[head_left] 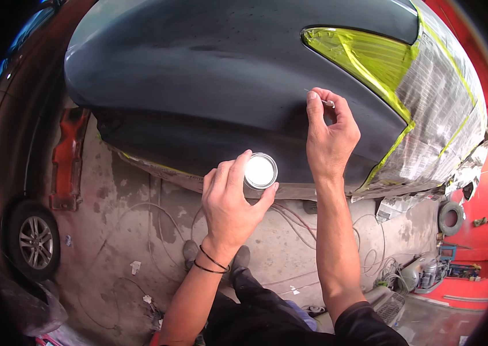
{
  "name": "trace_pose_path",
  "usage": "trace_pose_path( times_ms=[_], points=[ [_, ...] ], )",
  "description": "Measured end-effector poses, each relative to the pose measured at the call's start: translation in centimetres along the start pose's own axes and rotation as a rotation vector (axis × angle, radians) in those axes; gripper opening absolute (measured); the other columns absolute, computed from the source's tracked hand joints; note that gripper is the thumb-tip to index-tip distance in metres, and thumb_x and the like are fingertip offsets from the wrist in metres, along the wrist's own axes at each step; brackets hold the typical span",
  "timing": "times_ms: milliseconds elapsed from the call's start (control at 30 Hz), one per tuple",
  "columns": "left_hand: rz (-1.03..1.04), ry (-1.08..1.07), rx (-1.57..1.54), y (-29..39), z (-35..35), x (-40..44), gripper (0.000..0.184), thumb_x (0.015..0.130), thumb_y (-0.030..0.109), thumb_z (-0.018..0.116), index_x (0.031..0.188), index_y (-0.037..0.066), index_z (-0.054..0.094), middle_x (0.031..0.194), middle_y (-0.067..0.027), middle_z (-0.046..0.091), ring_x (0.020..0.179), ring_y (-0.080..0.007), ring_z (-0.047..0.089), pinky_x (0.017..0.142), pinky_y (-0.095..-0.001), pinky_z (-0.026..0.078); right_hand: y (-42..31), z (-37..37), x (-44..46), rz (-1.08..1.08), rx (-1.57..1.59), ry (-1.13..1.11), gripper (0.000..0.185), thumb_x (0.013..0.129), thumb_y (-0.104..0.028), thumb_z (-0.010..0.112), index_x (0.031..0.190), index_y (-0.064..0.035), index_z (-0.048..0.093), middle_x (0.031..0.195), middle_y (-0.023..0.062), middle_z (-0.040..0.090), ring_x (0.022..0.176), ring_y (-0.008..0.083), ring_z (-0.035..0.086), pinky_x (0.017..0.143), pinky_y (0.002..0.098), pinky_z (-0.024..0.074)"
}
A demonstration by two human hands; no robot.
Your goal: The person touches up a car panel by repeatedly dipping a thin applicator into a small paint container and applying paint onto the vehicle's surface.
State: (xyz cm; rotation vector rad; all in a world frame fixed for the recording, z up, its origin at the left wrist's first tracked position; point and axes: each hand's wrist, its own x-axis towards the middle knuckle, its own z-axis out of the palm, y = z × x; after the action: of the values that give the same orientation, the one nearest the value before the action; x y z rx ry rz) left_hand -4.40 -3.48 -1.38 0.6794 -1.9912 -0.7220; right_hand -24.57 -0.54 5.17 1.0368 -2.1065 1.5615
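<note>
My left hand point(225, 193) is closed around a small round tin point(260, 170) with white contents, tipped so that its opening faces me. Higher and to the right, my right hand point(331, 130) pinches a thin, needle-like tool point(328, 102) between thumb and fingers. A small white blob shows at one end of it; its exact kind is too small to tell. Both hands are over a dark grey car body panel point(215, 75), the right one close to its surface. Yellow-green masking tape point(365, 57) borders the panel and covers a pointed area on it.
Masking sheet point(445, 86) wraps the car's right side. Another car with a wheel point(32, 241) stands at left, near an orange-red ramp-like piece point(67, 158). Hoses point(290, 216) trail over the concrete floor around my feet. A loose tyre point(451, 218) and a compressor-like machine point(422, 274) are at right.
</note>
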Motion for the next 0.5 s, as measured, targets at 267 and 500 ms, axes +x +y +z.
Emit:
trace_pose_path(
  times_ms=[267, 500],
  points=[
    [-0.016, 0.014, -0.008, -0.8, -0.7, -0.3, 0.073, 0.082, 0.018, 0.104, 0.147, 0.003, 0.075, 0.122, -0.0131, 0.079, 0.107, -0.0329, 0.077, 0.099, -0.0468, 0.058, -0.1, 0.5, 0.1, 0.059, -0.021, 0.004, 0.017, 0.11, -0.015, 0.086, 0.119, -0.0002, 0.086, 0.11, 0.0108, 0.087, 0.099, 0.0192, 0.083, 0.095, 0.0357, 0.066],
    [-0.029, -0.007, -0.003, -1.1, -1.0, -0.2, 0.075, 0.082, 0.018, 0.104, 0.149, 0.003, 0.074, 0.124, -0.013, 0.078, 0.109, -0.0327, 0.077, 0.1, -0.0466, 0.057, -0.2, 0.5, 0.1, 0.045, -0.061, -0.001, 0.017, 0.11, -0.015, 0.086, 0.119, -0.0008, 0.086, 0.11, 0.0108, 0.087, 0.099, 0.0191, 0.083, 0.097, 0.0351, 0.0657]
  ],
)
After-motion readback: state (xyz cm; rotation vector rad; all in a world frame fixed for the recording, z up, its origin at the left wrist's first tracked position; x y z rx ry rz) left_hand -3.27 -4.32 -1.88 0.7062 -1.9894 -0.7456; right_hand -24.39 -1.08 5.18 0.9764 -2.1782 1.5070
